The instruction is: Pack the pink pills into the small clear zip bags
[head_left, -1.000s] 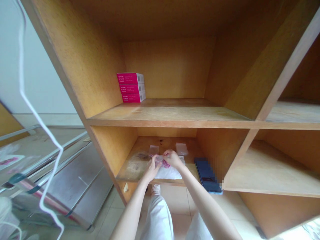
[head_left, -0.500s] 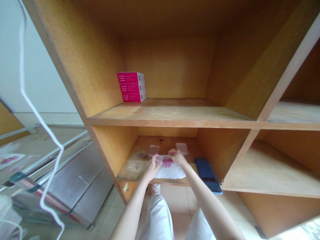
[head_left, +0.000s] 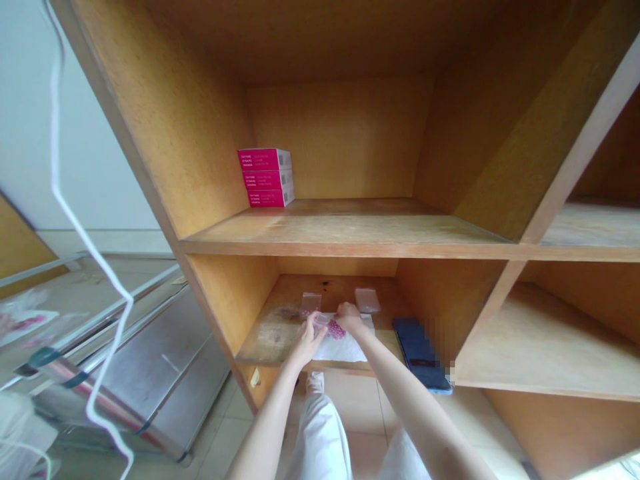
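1. Wooden shelving unit (head_left: pixel 200 140) filling the frame, honey-coloured boards, tiled floor (head_left: pixel 360 427) below, and all the action is on the lower shelf (head_left: pixel 265 340).
2. Up on the upper shelf (head_left: pixel 350 227), 3 magenta boxes (head_left: pixel 265 177) sit stacked flat near the back left corner, nobody near them.
3. Left hand (head_left: pixel 307 340) is in at the front edge of the lower shelf, fingers closed, pinching a small clear plastic bag (head_left: pixel 323 320).
4. Right hand (head_left: pixel 349 319) comes in from the other side, fingers curled down and gripping that same bag at its far end.
5. Pink beads (head_left: pixel 336 329) are bunched right under the right hand, over a white sheet (head_left: pixel 347 350); too small to tell if they're loose or bagged.
6. Toward the back edge, 2 more clear bags (head_left: pixel 311 302) lie flat, well apart, and a dark blue slab (head_left: pixel 417 350), partly pixelated, sits at the front right.
7. Off to the left, a white cable (head_left: pixel 131 303) dangles beside a stainless steel rack (head_left: pixel 165 373).
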### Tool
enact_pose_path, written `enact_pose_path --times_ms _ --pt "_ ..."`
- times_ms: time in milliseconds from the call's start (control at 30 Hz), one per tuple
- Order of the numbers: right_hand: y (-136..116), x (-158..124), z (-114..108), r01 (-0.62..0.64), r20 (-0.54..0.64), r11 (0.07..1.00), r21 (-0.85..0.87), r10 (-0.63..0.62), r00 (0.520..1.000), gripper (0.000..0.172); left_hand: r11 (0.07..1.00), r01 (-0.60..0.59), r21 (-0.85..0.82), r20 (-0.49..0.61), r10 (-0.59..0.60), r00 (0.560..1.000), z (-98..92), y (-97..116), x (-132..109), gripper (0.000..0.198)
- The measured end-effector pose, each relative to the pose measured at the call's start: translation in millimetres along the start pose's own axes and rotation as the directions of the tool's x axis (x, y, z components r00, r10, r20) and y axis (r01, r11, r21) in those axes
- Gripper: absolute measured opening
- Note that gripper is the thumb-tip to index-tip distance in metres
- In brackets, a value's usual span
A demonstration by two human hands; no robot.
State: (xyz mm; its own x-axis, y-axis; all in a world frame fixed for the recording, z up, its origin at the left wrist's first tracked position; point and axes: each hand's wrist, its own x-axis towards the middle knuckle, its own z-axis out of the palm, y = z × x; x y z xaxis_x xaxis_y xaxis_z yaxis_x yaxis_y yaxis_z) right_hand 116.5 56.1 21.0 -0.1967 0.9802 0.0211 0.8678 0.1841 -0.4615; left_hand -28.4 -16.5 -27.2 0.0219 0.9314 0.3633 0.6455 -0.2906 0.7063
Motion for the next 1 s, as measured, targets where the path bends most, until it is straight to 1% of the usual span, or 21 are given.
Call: enact_pose_path --times_ms 200,367,400,433,500,567,633,700,800,1000 --pt "-0.9 4.7 4.9 -0.037 -0.001 0.999 -0.022 0.037 0.999 0.011 1.000 0.003 -0.003 0.009 -0.003 1.000 -0.6 0.0 0.1 0.044" --pt "-1.0 6.0 6.1 -0.062 -0.021 0.998 -0.012 0.062 0.998 0.010 1.000 0.007 -0.010 0.003 -0.007 1.000 -1.6 1.5 -0.6 0.044" --pt "-1.4 5.7 5.8 -0.055 -0.035 0.998 0.013 0.055 0.998 0.010 1.000 0.007 -0.013 0.003 -0.007 1.000 -1.6 1.6 -0.7 0.044" --pt "-2.1 5.0 5.4 -0.034 -0.058 0.997 0.065 0.037 0.998 0.011 1.000 0.006 -0.016 0.001 -0.006 1.000 -1.5 1.5 -0.8 0.044" --pt "-4.6 2.5 4.3 0.059 -0.137 0.970 0.235 -0.027 0.990 0.013 1.000 0.003 -0.026 0.001 -0.003 1.000 -1.0 0.9 -0.6 0.044" --pt "-8.7 -1.9 2.5 0.177 -0.240 0.896 0.407 -0.082 0.967 0.015 0.999 0.004 -0.034 -0.004 -0.004 1.000 -0.3 -0.2 -0.1 0.044" --pt "-13.7 -7.6 0.1 0.247 -0.303 0.835 0.491 -0.102 0.947 0.016 0.999 0.012 -0.036 -0.003 -0.012 1.000 0.3 -1.4 0.6 0.045" --pt "-18.5 -13.9 -3.0 0.271 -0.323 0.809 0.521 -0.107 0.940 0.015 0.999 0.016 -0.037 0.003 -0.016 1.000 0.4 -2.1 1.1 0.046" --pt "-22.2 -22.1 -7.2 0.295 -0.320 0.800 0.523 -0.136 0.938 0.013 0.999 -0.002 -0.044 0.008 0.002 1.000 0.0 -2.2 1.1 0.046" --pt "-18.3 -28.0 -7.9 0.288 -0.280 0.802 0.523 -0.157 0.947 0.012 0.999 0.002 -0.036 -0.002 -0.002 1.000 -0.3 -0.5 1.0 0.045"
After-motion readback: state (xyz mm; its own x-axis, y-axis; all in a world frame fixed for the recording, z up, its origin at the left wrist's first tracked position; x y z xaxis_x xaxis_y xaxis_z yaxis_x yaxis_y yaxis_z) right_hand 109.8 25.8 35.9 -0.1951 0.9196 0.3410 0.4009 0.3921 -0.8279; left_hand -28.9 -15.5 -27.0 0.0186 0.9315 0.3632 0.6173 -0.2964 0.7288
